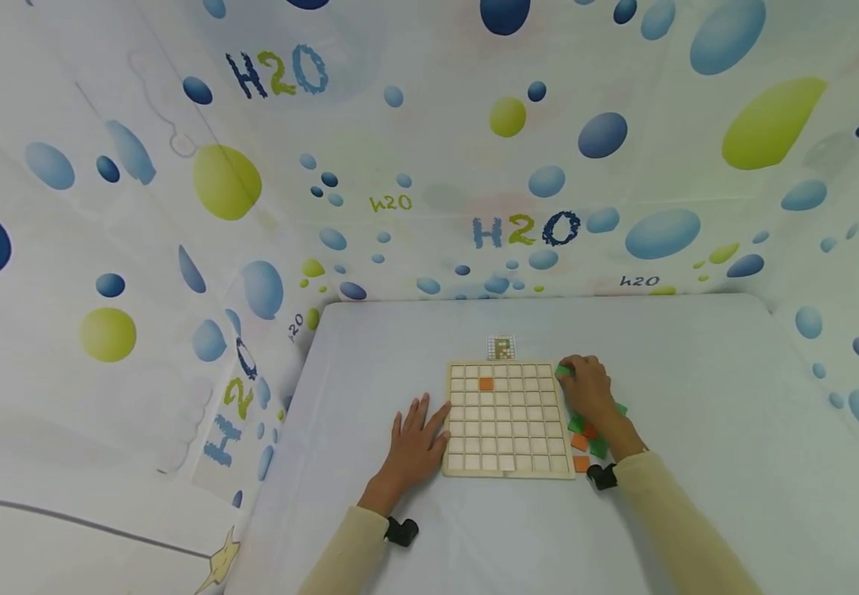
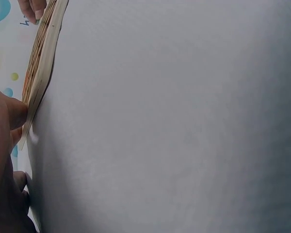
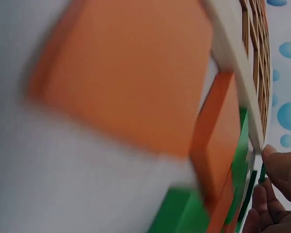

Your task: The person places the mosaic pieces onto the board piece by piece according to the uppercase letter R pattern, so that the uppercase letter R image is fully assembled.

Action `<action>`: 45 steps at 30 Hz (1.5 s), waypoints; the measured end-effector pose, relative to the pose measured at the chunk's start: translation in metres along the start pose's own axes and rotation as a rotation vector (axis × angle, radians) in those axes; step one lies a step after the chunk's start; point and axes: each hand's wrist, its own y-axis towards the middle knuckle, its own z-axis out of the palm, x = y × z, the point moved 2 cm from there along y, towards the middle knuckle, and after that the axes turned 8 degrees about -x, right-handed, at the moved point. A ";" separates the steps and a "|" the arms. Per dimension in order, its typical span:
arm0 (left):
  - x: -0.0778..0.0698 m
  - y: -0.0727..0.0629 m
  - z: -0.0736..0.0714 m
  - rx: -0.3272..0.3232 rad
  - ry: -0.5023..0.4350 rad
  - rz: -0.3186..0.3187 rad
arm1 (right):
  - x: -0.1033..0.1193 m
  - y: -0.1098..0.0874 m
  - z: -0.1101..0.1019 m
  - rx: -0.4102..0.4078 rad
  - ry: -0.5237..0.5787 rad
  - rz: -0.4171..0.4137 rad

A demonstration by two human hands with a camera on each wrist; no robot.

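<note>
A wooden grid board point(image 1: 509, 474) lies flat on the table, with one orange square tile point(image 1: 486, 384) in a cell of its second row. Spread fingers of my left hand point(image 1: 416, 450) touch the board's left edge. At the board's upper right corner, my right hand point(image 1: 589, 388) pinches a green square tile point(image 1: 564, 370) between thumb and fingers; in the right wrist view only a sliver of that green tile point(image 3: 262, 173) shows. Below that hand, loose tiles lie along the board's right side, among them an orange tile point(image 1: 581, 464) and a green tile point(image 1: 598, 449).
Behind the board lies a small card point(image 1: 501, 347) printed with a grid pattern. A pale piece point(image 1: 508, 464) sits at the board's bottom row. White cloth point(image 1: 369, 364) covers the table, and a patterned curtain point(image 1: 429, 165) hangs at the back and left.
</note>
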 end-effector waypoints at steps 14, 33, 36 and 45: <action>0.004 -0.001 0.004 -0.027 -0.033 0.008 | 0.049 0.001 0.039 0.094 0.102 -0.085; -0.001 0.001 -0.001 0.015 -0.018 -0.012 | 0.068 -0.009 0.061 0.133 0.079 -0.183; 0.000 0.001 0.001 0.017 -0.012 -0.014 | 0.068 -0.011 0.061 0.131 0.081 -0.199; 0.001 0.002 0.001 0.040 0.015 -0.026 | 0.066 -0.015 0.059 0.124 0.125 -0.238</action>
